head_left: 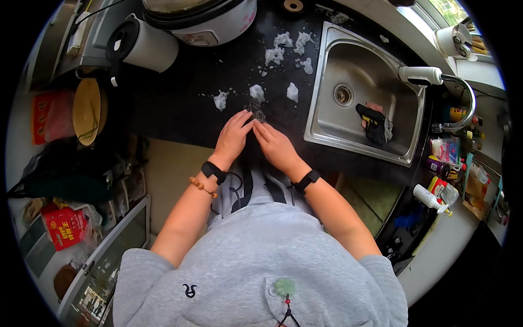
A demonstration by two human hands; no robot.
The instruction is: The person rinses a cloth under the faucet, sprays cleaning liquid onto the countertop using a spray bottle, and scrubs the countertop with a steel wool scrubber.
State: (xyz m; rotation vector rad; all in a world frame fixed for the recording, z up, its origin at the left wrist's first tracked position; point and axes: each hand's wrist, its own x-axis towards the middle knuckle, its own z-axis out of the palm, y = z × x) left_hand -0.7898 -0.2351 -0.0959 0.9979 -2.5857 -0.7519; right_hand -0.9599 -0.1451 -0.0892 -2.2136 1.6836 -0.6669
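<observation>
My left hand (233,135) and my right hand (276,146) meet at the front edge of the black countertop (180,103), fingertips close together. Their fingers are stretched out, and I see nothing held in them. Just beyond the fingertips lies a grey speckled patch (257,110); whether it is fine bubbles or a wiry scourer I cannot tell. A blob of white foam (256,92) touches its far side. Other foam blobs (220,100) sit to the left, and one more foam clump (292,92) to the right. The palms are hidden.
A steel sink (332,117) is set into the counter at right, with a dark cloth-like item (376,125) in it and a faucet (466,111) beside it. At the back left stand a rice cooker (218,30) and a white kettle (155,46). More foam (275,54) lies farther back.
</observation>
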